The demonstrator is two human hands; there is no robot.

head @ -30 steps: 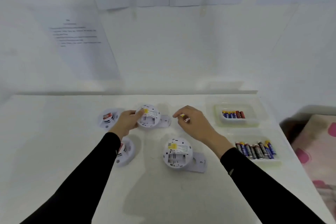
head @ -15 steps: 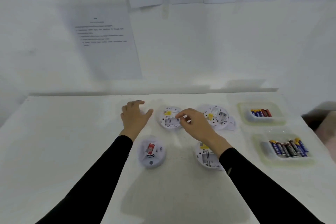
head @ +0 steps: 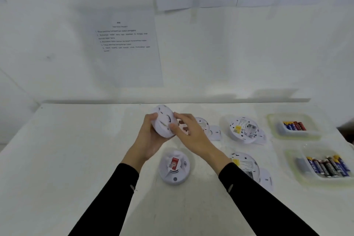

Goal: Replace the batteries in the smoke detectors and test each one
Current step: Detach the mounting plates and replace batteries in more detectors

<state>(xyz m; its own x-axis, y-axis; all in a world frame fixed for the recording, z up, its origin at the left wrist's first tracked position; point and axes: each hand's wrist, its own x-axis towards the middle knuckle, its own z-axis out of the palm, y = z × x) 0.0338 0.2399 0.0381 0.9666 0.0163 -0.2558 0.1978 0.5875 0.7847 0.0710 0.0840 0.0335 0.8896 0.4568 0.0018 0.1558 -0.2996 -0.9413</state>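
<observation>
Head view, looking down at a white table [head: 76, 159]. Both hands hold one round white smoke detector [head: 164, 123] in the air above the far middle of the table. It stands tilted on its edge. The face with curved slots is turned to the right and toward the viewer. Being a disc, it has no clear long axis.

The left hand [head: 151, 140] cups it from behind, with fingers curled over the left rim. The right hand [head: 191, 136] pinches the right rim, thumb on the slotted face and forefinger on top.

A second detector [head: 174, 166] with a red sticker lies face up just nearer. An open-backed detector [head: 243, 129] lies further right. Two battery trays [head: 275, 132] sit at the right edge.
</observation>
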